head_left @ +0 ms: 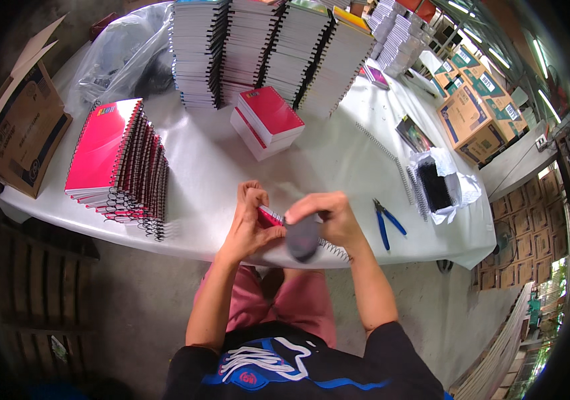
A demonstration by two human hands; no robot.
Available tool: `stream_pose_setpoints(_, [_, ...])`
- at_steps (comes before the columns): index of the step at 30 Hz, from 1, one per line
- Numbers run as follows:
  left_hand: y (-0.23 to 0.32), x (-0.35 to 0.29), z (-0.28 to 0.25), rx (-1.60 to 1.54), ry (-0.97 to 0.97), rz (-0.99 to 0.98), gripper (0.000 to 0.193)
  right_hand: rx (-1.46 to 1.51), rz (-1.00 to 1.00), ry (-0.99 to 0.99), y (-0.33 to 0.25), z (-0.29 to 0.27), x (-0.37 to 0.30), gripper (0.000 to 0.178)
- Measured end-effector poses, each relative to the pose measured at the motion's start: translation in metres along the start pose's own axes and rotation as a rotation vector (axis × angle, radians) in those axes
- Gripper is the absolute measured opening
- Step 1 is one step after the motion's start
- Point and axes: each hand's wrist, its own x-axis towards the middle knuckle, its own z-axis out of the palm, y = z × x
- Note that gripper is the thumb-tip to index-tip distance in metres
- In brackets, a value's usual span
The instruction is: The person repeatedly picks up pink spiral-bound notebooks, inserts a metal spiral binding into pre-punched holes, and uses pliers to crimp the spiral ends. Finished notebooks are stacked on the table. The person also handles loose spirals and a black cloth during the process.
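Note:
My left hand [253, 223] grips a red-covered notebook [269, 217] near the table's front edge, its spine side turned up. Close beside it, my right hand [331, 215] is closed on a dark, rounded object [302, 239], blurred by motion, whose kind I cannot make out. Below the right hand, a thin spiral wire coil [335, 251] sticks out to the right, in line with the notebook's edge. How the coil meets the notebook is hidden behind the dark object. Blue-handled pliers [386, 223] lie to the right of my right hand.
A stack of coil-bound red notebooks [105, 143] stands at left, by an open carton [25, 133]. Ahead lies a block of red-covered pads [271, 120], with tall notebook stacks [251, 50] behind. Loose coils [381, 150] and a paper-lined box of black coils [435, 187] lie right.

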Motion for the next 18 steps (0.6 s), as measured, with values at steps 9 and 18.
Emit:
stream_pose_setpoints(9, [-0.004, 0.001, 0.006, -0.068, -0.039, -0.123, 0.095, -0.398, 0.531, 0.078, 0.026, -0.01, 0.001, 0.017])
stream_pose_setpoints(18, [0.01, -0.001, 0.001, -0.523, 0.125, -0.311, 0.033, -1.122, 0.824, 0.512, 0.011, -0.077, -0.078, 0.07])
